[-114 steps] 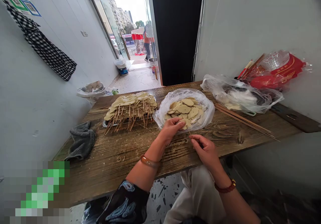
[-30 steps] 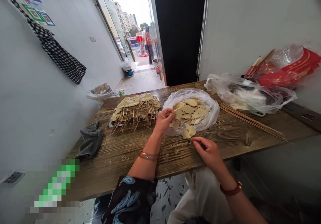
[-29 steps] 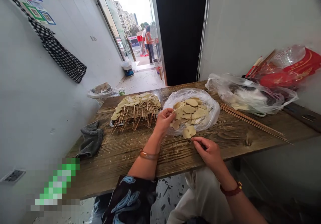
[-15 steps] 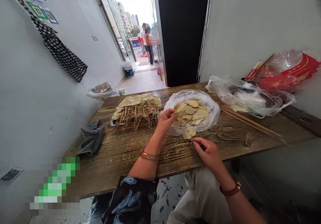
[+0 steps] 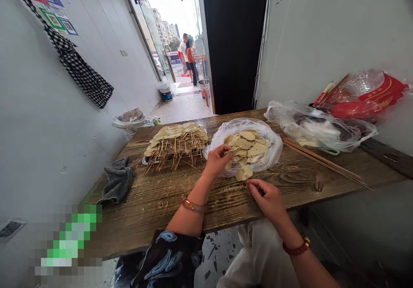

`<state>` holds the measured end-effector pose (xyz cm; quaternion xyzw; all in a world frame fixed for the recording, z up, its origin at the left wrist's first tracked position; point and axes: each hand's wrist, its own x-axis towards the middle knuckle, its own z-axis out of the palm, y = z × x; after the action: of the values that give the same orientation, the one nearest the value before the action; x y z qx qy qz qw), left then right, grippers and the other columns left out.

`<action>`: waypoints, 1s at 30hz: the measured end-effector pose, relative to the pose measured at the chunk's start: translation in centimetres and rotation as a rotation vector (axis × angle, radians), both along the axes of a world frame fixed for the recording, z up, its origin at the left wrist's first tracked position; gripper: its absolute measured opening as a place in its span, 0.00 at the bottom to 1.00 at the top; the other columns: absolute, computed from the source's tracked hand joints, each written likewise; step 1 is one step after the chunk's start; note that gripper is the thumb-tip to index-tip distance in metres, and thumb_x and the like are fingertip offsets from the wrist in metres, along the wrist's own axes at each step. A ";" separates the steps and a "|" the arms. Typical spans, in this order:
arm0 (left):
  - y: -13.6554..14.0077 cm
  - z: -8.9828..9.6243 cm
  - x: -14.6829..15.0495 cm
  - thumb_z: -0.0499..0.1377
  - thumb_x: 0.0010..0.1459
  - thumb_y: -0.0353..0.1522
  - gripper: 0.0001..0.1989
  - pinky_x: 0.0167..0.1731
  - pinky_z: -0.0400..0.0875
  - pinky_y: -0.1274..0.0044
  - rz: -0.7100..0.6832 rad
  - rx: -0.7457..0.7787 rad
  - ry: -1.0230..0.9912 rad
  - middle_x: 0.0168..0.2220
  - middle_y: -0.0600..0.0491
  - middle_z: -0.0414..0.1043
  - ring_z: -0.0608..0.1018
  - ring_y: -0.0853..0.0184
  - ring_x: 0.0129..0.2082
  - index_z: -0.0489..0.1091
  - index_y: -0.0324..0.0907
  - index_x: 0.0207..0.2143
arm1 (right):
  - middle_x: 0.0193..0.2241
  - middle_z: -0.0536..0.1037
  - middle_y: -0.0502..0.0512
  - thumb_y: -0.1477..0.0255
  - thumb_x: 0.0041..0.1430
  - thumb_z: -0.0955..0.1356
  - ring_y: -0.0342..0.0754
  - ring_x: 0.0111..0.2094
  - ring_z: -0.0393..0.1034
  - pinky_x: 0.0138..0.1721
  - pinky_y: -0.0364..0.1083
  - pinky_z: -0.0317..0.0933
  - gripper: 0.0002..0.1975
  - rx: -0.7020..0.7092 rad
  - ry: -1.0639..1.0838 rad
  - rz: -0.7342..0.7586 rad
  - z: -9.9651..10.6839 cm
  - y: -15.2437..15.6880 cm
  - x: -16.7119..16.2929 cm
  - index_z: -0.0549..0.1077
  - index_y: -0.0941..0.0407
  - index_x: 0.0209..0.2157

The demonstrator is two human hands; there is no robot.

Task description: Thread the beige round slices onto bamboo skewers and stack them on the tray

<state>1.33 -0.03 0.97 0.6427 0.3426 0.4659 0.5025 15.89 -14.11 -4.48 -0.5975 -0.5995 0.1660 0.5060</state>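
Note:
My right hand pinches the lower end of a thin wooden skewer, on which a pale yellow slice, likely potato, is threaded. Between the fingertips of my left hand is another pale slice, held near the skewer's upper end; whether the tip has pierced it I cannot tell. Just behind my hands lies an open clear plastic bag with a heap of loose slices. To the left, a metal tray bears a tall stack of skewered slices, their sticks pointing towards me.
Bare skewers lie on the wooden table at right, near another plastic bag and red packaging. A grey cloth rests at left. Beyond the glass door two people stand outside.
My left hand has tilted its slice flatter, close to the skewer's top. My right hand stays almost still. The whole view has shifted slightly.

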 end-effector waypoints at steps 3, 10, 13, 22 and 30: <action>-0.2 -0.1 0.3 0.65 0.43 0.34 0.10 0.24 0.59 0.82 -0.016 -0.045 -0.046 0.23 0.57 0.67 0.66 0.75 0.22 0.71 0.38 0.28 | 0.31 0.81 0.54 0.69 0.59 0.63 0.48 0.31 0.75 0.34 0.44 0.67 0.11 0.008 0.000 -0.016 0.1 -0.1 0.0 0.77 0.55 0.34; -0.4 0.0 0.2 0.66 0.42 0.36 0.13 0.21 0.59 0.83 0.002 -0.249 -0.209 0.20 0.58 0.65 0.65 0.77 0.19 0.69 0.38 0.28 | 0.33 0.81 0.54 0.68 0.60 0.63 0.48 0.32 0.75 0.34 0.44 0.67 0.11 0.007 0.000 0.019 0.2 -0.4 0.1 0.77 0.55 0.36; -0.3 -0.1 0.1 0.67 0.40 0.36 0.15 0.19 0.59 0.83 -0.025 -0.318 -0.254 0.20 0.58 0.66 0.65 0.77 0.18 0.69 0.38 0.29 | 0.33 0.81 0.54 0.68 0.60 0.63 0.48 0.33 0.75 0.35 0.44 0.68 0.11 0.019 0.000 0.018 0.1 -0.4 0.2 0.77 0.54 0.37; -0.3 -0.1 0.1 0.70 0.37 0.37 0.18 0.18 0.60 0.83 -0.034 -0.397 -0.315 0.21 0.58 0.67 0.66 0.78 0.18 0.69 0.38 0.28 | 0.34 0.81 0.55 0.68 0.59 0.64 0.49 0.35 0.76 0.38 0.46 0.69 0.11 0.044 -0.004 0.017 -0.3 -0.3 0.1 0.77 0.54 0.36; -0.3 -0.1 0.2 0.71 0.33 0.36 0.20 0.18 0.63 0.83 -0.008 -0.473 -0.369 0.22 0.59 0.67 0.67 0.77 0.19 0.68 0.38 0.27 | 0.36 0.81 0.55 0.68 0.60 0.63 0.50 0.37 0.76 0.40 0.48 0.69 0.11 0.064 -0.016 0.038 -0.2 -0.4 0.1 0.77 0.53 0.37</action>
<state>1.49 -0.33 0.86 0.4135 0.3420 0.4801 0.6939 15.98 -14.50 -4.72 -0.5711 -0.6197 0.1514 0.5167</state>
